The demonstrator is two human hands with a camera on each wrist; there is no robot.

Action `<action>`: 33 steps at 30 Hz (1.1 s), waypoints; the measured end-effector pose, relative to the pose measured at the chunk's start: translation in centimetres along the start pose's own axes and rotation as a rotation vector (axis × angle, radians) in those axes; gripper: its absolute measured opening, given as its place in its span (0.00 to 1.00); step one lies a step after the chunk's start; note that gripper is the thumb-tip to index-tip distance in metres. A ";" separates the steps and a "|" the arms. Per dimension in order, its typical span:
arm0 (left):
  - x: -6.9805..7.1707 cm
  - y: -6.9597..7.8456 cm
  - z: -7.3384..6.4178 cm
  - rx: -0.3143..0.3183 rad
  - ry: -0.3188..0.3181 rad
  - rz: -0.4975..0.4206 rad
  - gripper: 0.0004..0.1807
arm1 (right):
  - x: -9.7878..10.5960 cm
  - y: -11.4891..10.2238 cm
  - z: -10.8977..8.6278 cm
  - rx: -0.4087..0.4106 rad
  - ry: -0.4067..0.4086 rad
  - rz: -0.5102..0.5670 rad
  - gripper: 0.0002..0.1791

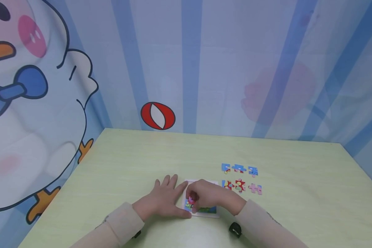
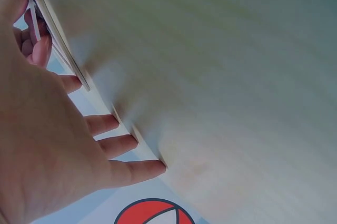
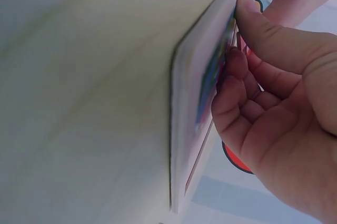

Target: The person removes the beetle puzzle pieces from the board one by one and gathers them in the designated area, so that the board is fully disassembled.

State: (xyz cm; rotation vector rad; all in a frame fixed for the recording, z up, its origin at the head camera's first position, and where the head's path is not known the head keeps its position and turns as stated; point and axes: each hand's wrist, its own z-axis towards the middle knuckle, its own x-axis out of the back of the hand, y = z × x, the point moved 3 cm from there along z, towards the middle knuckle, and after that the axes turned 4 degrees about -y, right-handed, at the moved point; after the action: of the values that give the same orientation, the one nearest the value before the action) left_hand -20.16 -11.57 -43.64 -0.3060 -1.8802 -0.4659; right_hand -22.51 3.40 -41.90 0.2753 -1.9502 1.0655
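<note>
A small puzzle board [image 1: 201, 216] with a white border lies flat near the front of the table, with part of a colourful picture showing in it. My left hand [image 1: 162, 201] rests beside its left edge, fingers spread and straight, with the thumb and index finger at the frame. Over the board, my right hand [image 1: 207, 195] pinches a puzzle piece [image 1: 191, 199] with pink on it between thumb and curled fingers. In the left wrist view the puzzle piece [image 2: 35, 21] appears edge-on, tilted to the board. The right hand hides much of the board's upper part.
Several loose puzzle pieces [image 1: 239, 168] lie in two rows right of the board, one of them a pink piece [image 1: 255, 188]. The pale wooden table [image 1: 161, 151] ends at a blue striped cloth backdrop [image 1: 164, 62] with cartoon figures.
</note>
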 end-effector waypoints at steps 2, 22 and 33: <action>-0.1 0.0 0.1 -0.003 0.004 0.005 0.57 | 0.0 0.0 -0.1 0.008 0.004 0.008 0.12; 0.4 0.2 -0.2 0.008 -0.002 0.000 0.56 | 0.7 0.4 -1.4 0.063 0.047 0.066 0.04; 0.4 0.3 -0.3 0.022 -0.004 -0.021 0.57 | 1.8 1.6 -3.8 0.101 0.073 0.123 0.03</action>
State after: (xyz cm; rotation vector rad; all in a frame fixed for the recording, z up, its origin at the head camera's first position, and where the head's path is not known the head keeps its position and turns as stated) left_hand -19.94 -11.45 -43.18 -0.2728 -1.8932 -0.4587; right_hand -22.19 7.68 -40.50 0.1713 -1.8707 1.2395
